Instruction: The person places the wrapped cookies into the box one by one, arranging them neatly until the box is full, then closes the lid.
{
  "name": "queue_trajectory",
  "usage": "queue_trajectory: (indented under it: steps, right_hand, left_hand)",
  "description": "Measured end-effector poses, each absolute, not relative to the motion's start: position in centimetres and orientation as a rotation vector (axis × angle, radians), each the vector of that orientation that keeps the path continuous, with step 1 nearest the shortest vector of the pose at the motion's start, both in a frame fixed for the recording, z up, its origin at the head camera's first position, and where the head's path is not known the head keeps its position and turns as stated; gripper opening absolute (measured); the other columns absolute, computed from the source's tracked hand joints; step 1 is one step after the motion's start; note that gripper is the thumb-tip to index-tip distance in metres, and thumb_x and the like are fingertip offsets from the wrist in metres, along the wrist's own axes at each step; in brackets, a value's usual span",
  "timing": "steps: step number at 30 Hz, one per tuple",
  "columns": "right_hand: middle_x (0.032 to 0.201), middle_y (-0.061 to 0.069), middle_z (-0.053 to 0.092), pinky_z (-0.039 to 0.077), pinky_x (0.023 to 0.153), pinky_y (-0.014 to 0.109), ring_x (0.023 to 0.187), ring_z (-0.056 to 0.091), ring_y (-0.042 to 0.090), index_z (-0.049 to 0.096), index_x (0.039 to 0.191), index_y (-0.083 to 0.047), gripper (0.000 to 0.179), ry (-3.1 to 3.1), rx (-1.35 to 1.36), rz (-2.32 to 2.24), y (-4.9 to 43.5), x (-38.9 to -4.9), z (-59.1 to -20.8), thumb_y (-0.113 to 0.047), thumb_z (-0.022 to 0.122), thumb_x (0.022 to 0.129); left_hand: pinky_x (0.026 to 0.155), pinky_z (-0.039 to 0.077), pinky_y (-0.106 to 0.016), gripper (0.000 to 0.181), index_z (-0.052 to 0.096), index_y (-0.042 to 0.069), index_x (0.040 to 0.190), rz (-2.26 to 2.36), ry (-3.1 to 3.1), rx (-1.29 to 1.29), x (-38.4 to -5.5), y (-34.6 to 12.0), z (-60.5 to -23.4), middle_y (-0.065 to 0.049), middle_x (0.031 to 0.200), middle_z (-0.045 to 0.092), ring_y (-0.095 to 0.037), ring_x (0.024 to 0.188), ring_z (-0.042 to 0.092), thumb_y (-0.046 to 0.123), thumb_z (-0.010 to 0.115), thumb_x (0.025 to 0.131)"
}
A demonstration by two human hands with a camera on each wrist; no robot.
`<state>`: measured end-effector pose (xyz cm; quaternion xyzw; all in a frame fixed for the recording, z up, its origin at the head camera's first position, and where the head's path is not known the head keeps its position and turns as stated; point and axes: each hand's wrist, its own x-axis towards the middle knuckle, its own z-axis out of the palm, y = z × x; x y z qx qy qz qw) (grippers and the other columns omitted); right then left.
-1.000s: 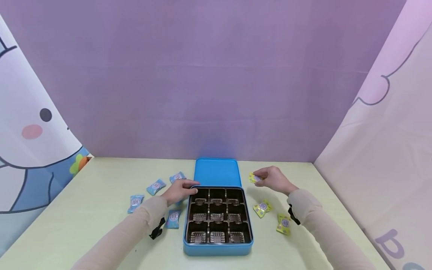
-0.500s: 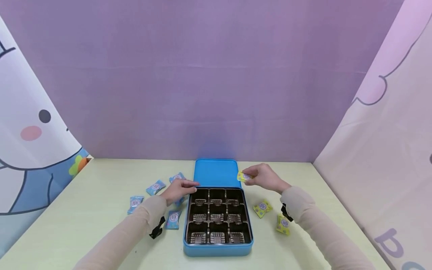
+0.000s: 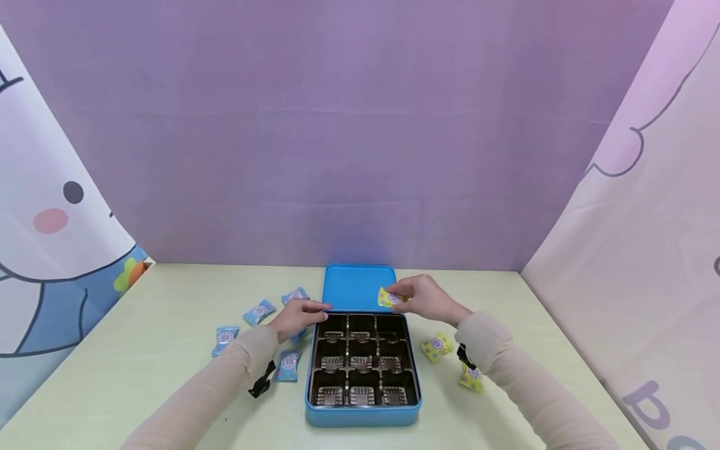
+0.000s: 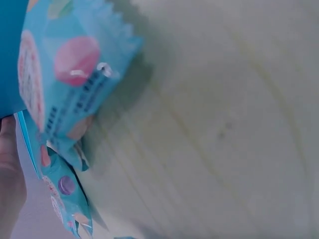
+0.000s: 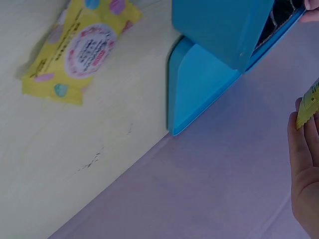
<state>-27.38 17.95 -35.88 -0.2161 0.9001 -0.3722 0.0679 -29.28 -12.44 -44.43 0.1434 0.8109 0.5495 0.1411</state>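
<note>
A blue tin [image 3: 363, 417] stands on the table, its dark plastic insert [image 3: 364, 369] divided into several compartments. My left hand [image 3: 299, 316] holds the tin's far left corner, thumb at the rim and fingers reaching along the back edge. In the left wrist view only part of that left hand [image 4: 9, 174] shows at the left edge. My right hand [image 3: 430, 299] pinches a yellow wrapped candy [image 3: 389, 298] above the hinge side, overlapping the open blue lid [image 3: 359, 286]. The right wrist view catches this candy [image 5: 310, 105] at its right edge, against the fingers.
Left of the tin lie several blue wrapped candies, among them one by its side [image 3: 289, 365] and one farther left [image 3: 226, 338]. Two yellow wrapped candies [image 3: 437, 347] lie to the right, one partly behind the right sleeve [image 3: 495, 344]. A purple backdrop [image 3: 360, 156] rises behind the table.
My right hand has carried the yellow candy leftward, from beyond the lid's right side to over its right front part. The left hand stays at the tin's corner.
</note>
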Motion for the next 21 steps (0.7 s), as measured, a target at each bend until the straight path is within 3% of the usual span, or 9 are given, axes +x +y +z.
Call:
queue_trajectory:
  steps: [21]
  right_hand:
    - [0.114, 0.004, 0.065, 0.051, 0.090, 0.035, 0.106, 0.061, 0.020, 0.065, 0.114, -0.012, 0.036, 2.673, -0.728, -1.061, 14.2, -27.1, -36.9, -0.014, 0.072, 0.079]
  left_hand:
    - [0.097, 0.045, -0.044, 0.030, 0.064, 0.014, 0.118, 1.575, 2.390, 0.341, -29.1, -12.2, -44.6, -0.009, 0.129, 0.053, -0.030, 0.121, 0.048, 0.022, 0.060, 0.090]
